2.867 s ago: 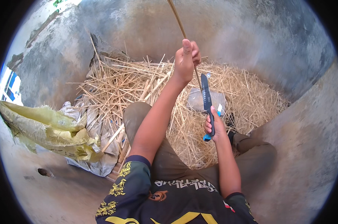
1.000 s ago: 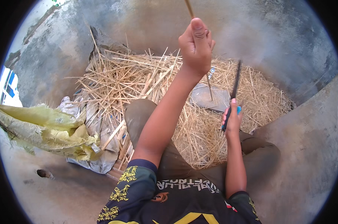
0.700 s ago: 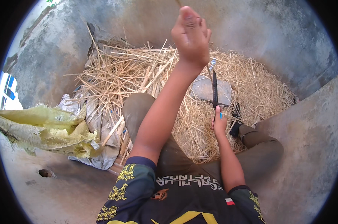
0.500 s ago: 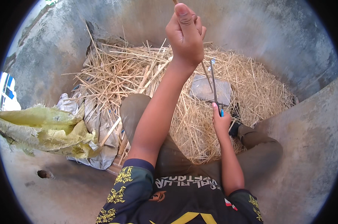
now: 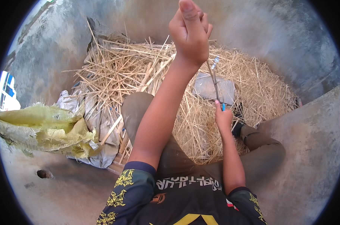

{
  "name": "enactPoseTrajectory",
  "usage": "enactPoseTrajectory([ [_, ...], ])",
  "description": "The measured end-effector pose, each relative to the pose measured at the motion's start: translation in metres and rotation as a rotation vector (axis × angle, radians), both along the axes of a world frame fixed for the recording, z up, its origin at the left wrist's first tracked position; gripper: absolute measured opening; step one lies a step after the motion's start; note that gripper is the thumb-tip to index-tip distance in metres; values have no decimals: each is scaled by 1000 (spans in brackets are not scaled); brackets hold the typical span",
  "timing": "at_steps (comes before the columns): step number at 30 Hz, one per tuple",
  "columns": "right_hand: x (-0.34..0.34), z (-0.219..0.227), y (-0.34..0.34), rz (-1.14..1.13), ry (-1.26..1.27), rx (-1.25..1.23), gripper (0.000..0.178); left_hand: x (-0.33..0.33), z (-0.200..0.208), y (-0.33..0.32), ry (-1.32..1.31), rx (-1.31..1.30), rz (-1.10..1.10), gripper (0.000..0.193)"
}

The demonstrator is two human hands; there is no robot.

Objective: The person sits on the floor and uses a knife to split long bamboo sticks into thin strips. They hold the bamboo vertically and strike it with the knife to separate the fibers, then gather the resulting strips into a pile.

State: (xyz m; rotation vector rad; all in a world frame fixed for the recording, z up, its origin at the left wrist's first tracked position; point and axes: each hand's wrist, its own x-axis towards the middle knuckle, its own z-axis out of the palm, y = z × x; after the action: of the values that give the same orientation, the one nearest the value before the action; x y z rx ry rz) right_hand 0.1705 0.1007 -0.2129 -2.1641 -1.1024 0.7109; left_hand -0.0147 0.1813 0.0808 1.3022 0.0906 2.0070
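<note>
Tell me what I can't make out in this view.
In the head view:
Stick: upper part, hidden behind the left hand or cut off by the top edge.
Knife: handle, mostly covered by the right hand.
Whether knife and stick touch: they overlap, too thin to tell.

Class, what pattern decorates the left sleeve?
The left sleeve bears yellow scrollwork on dark cloth, seen in the head view.

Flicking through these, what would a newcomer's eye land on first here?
Probably the left hand, large at top centre, closed around a thin strip that shows below it, while lower and to the right the right hand grips a dark knife seen nearly edge-on. Next would come the heap of pale strips and shavings spread across the middle, then the frayed yellow sacking at the left edge.
</note>
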Motion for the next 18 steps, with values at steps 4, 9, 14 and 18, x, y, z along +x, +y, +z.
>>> enactPoseTrajectory([
  [4, -17, 82, -25, 230, 258, 422, 62, -3, -1, 3, 10, 20, 43, 47],
  [9, -23, 74, -20, 353, 270, 748, 55, 3, 0, 3, 11, 39, 24, 47],
  [14, 13, -24, 3, 100, -110, 24, 51, -4, 0, 5, -30, 20, -14, 48],
  [18, 2, 32, 3, 120, 275, 257, 47, -2, 1, 5, -8, 32, 24, 48],
])
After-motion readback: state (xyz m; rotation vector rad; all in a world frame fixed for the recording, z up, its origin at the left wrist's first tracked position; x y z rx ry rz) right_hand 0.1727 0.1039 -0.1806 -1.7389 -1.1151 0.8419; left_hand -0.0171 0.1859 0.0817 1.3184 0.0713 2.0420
